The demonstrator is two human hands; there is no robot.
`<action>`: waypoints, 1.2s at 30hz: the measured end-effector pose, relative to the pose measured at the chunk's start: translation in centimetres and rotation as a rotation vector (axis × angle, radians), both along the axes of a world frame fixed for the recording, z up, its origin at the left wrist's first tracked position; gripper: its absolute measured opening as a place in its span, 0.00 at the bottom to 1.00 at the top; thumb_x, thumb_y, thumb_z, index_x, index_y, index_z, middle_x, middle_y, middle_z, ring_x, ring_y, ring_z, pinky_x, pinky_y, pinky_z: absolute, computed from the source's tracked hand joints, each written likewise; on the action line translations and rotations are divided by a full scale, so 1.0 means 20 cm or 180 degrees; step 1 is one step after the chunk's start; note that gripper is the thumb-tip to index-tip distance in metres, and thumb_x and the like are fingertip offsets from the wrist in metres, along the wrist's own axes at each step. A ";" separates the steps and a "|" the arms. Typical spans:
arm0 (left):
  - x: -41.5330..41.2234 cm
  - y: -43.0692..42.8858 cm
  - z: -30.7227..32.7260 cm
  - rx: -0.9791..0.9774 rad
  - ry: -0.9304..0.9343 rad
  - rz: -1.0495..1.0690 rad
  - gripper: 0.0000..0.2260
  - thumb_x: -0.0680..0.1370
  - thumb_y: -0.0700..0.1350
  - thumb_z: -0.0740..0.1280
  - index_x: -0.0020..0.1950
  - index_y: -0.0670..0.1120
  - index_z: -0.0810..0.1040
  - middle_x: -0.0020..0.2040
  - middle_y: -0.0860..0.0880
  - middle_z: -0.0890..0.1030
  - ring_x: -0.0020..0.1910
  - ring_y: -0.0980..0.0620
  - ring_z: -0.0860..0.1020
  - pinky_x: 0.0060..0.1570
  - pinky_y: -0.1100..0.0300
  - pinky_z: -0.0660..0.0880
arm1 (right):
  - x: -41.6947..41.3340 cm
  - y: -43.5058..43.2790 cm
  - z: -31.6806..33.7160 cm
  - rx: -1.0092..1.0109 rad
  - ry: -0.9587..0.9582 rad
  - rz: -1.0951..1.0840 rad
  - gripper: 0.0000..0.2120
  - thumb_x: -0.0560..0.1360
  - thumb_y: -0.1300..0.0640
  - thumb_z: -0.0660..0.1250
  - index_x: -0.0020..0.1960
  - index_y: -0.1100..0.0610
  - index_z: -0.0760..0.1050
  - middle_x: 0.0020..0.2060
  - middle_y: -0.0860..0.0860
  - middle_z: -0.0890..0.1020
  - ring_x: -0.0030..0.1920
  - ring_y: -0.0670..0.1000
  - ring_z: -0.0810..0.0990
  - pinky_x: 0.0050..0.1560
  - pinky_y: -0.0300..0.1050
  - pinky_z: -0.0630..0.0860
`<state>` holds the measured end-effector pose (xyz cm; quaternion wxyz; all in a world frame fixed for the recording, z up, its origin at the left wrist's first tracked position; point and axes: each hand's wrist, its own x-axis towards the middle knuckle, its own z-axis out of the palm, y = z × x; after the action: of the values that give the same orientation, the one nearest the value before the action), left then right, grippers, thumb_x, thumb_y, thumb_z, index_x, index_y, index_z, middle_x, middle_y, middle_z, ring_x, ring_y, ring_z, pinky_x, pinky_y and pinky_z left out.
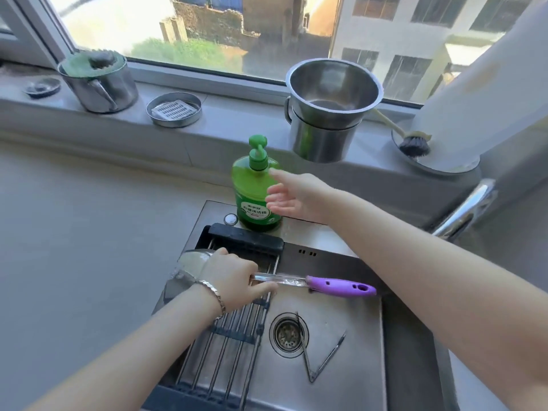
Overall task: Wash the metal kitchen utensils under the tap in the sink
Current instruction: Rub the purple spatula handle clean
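My left hand [231, 275] grips the metal shaft of a ladle [284, 280] with a purple handle; its shiny bowl shows at the hand's left, over the drying rack [225, 330]. The purple handle sticks out to the right above the steel sink [350, 315]. My right hand [292, 194] is open, fingers spread, right beside the green dish soap bottle [255, 191] at the sink's back edge. Metal tongs [314, 351] lie open in the basin next to the drain [288, 333]. The tap [462, 209] stands at the right; no water is seen running.
On the window sill stand a lidded steel pot [99, 81], a round tin with a white grid insert [174, 109], two stacked steel pots [329, 108] and a dish brush [410, 140]. Grey countertop [89, 232] extends left of the sink.
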<state>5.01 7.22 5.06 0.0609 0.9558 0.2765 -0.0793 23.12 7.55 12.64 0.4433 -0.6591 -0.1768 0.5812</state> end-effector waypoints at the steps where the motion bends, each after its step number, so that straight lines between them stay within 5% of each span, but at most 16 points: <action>1: 0.00 0.02 0.00 0.0019 0.0023 -0.0038 0.25 0.70 0.71 0.53 0.27 0.51 0.62 0.26 0.56 0.65 0.31 0.53 0.67 0.47 0.59 0.63 | 0.00 0.08 0.02 -0.0050 0.0201 -0.0052 0.22 0.76 0.45 0.63 0.51 0.66 0.70 0.40 0.59 0.77 0.35 0.50 0.80 0.26 0.36 0.78; 4: -0.01 0.06 0.00 -0.0040 0.0053 -0.0129 0.26 0.70 0.72 0.52 0.27 0.51 0.61 0.26 0.56 0.65 0.32 0.53 0.68 0.46 0.60 0.60 | 0.00 0.26 0.07 -0.0135 0.0611 -0.0240 0.26 0.75 0.43 0.63 0.49 0.68 0.69 0.40 0.59 0.77 0.34 0.51 0.80 0.27 0.38 0.80; 9: -0.02 0.11 -0.03 -0.0107 0.0047 -0.0236 0.27 0.69 0.73 0.50 0.29 0.50 0.65 0.26 0.55 0.66 0.31 0.53 0.67 0.51 0.58 0.63 | 0.01 0.39 0.11 -0.0144 0.0910 -0.0444 0.19 0.78 0.50 0.61 0.35 0.63 0.71 0.19 0.53 0.74 0.16 0.46 0.73 0.17 0.34 0.72; 24: -0.01 0.13 -0.03 -0.0201 0.0239 -0.0152 0.31 0.65 0.77 0.46 0.27 0.49 0.66 0.25 0.54 0.69 0.29 0.53 0.70 0.46 0.57 0.61 | 0.01 0.42 0.12 -0.0369 0.1282 -0.0646 0.19 0.78 0.50 0.61 0.36 0.62 0.69 0.18 0.51 0.70 0.13 0.43 0.66 0.13 0.29 0.62; 30: -0.05 0.08 0.05 -0.0259 0.0199 0.0034 0.31 0.65 0.77 0.46 0.25 0.50 0.65 0.23 0.54 0.68 0.24 0.56 0.66 0.51 0.57 0.64 | -0.03 0.27 0.12 -0.0254 0.1205 -0.0714 0.24 0.77 0.44 0.60 0.40 0.66 0.71 0.26 0.57 0.78 0.17 0.47 0.75 0.20 0.33 0.75; 33: -0.07 0.04 0.09 -0.0177 0.0216 0.0071 0.31 0.65 0.77 0.47 0.24 0.50 0.64 0.22 0.53 0.67 0.23 0.55 0.65 0.37 0.61 0.63 | -0.06 0.03 0.13 0.0152 0.1490 -0.1249 0.19 0.82 0.57 0.52 0.40 0.68 0.71 0.36 0.60 0.76 0.30 0.52 0.79 0.26 0.39 0.79; 36: -0.10 -0.02 0.12 -0.0261 0.0387 0.0143 0.30 0.67 0.75 0.47 0.25 0.50 0.65 0.23 0.53 0.68 0.24 0.54 0.67 0.26 0.61 0.60 | -0.11 -0.32 0.09 0.0512 0.0901 -0.1583 0.17 0.81 0.62 0.52 0.40 0.66 0.73 0.37 0.60 0.78 0.36 0.54 0.79 0.39 0.44 0.81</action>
<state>2.99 6.86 7.43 0.0849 0.9394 0.2977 -0.1471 20.97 1.21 14.37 0.6431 -0.5574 0.0082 0.5251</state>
